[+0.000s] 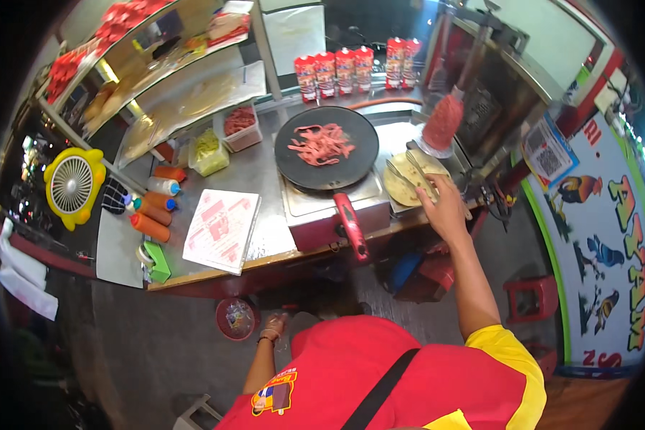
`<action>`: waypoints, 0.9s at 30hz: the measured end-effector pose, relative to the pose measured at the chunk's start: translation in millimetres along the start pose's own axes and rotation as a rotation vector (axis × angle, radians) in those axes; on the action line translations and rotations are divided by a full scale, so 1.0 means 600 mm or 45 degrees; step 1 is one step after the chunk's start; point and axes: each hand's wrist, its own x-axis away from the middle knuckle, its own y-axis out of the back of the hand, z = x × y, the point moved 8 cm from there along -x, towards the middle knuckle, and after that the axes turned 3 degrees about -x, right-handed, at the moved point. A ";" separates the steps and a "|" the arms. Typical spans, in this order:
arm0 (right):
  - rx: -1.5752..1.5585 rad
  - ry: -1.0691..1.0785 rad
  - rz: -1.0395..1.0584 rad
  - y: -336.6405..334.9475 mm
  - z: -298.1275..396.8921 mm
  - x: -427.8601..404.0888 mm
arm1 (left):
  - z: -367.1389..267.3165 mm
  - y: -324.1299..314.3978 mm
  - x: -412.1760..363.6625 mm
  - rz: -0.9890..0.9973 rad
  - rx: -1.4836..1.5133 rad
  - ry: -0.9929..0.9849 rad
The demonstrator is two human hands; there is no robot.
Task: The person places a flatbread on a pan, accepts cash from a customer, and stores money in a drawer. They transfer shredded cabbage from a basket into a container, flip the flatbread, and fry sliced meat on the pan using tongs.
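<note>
My right hand holds metal tongs at the front right of the counter. The tongs' two slotted ends lie over a round browned flatbread. Left of that hand, a black frying pan with a red handle sits on a stove. Pink strips of meat are heaped in the pan. My left hand, seemingly in a clear plastic glove, hangs low by my side near a red waste basket; its fingers are too unclear to read.
A vertical meat spit stands behind the flatbread. Tubs of shredded lettuce and meat, sauce bottles, printed wrapping papers and a green tape dispenser are at left. Red packs line the back.
</note>
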 end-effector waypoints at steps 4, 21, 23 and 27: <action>0.878 -0.092 0.034 -0.012 -0.093 0.000 | 0.010 0.064 0.056 -0.576 1.235 0.271; 0.788 0.118 -0.008 -0.122 0.187 -0.155 | 0.422 0.037 0.057 -0.096 -0.333 0.089; 0.873 0.269 0.024 -0.145 0.179 -0.204 | 0.441 0.082 0.038 -0.185 -0.349 0.098; 0.902 0.165 0.224 -0.233 0.191 -0.246 | 0.435 0.153 0.011 -0.375 -0.330 0.108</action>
